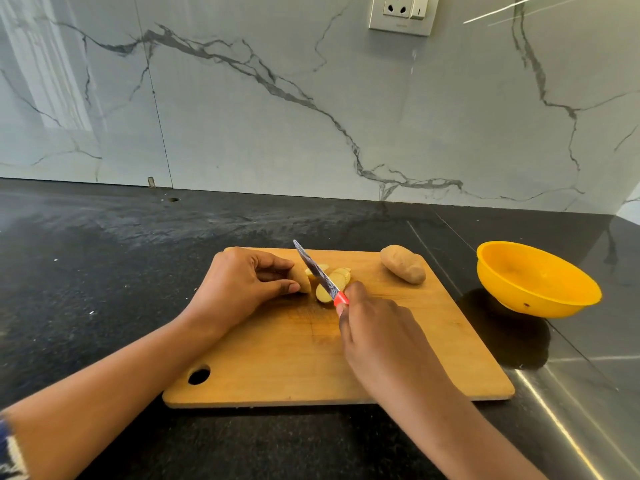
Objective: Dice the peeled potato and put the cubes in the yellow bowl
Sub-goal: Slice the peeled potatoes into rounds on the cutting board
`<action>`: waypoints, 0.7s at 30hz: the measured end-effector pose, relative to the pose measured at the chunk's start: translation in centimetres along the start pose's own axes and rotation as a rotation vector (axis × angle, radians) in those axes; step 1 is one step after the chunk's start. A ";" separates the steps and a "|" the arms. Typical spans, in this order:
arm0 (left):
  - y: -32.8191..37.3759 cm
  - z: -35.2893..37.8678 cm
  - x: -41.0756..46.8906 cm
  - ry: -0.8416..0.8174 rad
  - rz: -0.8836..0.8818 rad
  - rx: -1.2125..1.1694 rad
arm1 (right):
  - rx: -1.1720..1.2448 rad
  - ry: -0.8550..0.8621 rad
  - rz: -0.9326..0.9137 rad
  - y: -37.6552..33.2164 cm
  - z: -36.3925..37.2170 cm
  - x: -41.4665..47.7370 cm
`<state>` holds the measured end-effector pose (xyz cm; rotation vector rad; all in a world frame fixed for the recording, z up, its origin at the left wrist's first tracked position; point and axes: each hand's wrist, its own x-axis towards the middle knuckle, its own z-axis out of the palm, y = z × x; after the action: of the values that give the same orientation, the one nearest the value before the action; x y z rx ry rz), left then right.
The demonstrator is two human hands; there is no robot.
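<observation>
On the wooden cutting board (398, 358) lies a partly sliced potato (302, 279) with a few pale slices (337, 279) fallen to its right. My left hand (239, 289) pinches the uncut end between curled fingers and thumb. My right hand (377, 337) grips a knife by its red handle (341, 299); the blade (317, 268) points away from me, its edge down between the potato and the slices. The yellow bowl (536, 278) stands empty, tilted, on the counter to the board's right.
A whole brown potato (403, 264) lies at the board's far right corner. The board rests on a black stone counter (104, 289) against a marble wall. A steel surface (588, 393) begins right of the board, under the bowl. A wall socket (403, 12) sits high up.
</observation>
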<state>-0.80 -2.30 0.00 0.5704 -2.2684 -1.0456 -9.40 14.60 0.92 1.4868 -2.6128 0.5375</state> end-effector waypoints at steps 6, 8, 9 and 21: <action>0.1 0.1 0.0 0.004 0.021 -0.002 | -0.114 0.020 -0.011 -1.0 1.1 -0.1; 0.2 0.1 -0.1 0.004 0.033 0.006 | -0.126 0.013 -0.002 -1.2 1.0 0.0; 0.2 0.1 0.0 0.006 0.036 0.010 | -0.131 0.012 -0.006 -1.2 1.0 0.0; -0.6 -0.4 0.6 0.005 0.036 0.050 | -0.023 0.190 0.050 0.3 -0.1 0.5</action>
<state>-0.93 -3.24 -0.11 0.5504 -2.2973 -0.9718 -9.93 14.42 1.02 1.2968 -2.5063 0.6182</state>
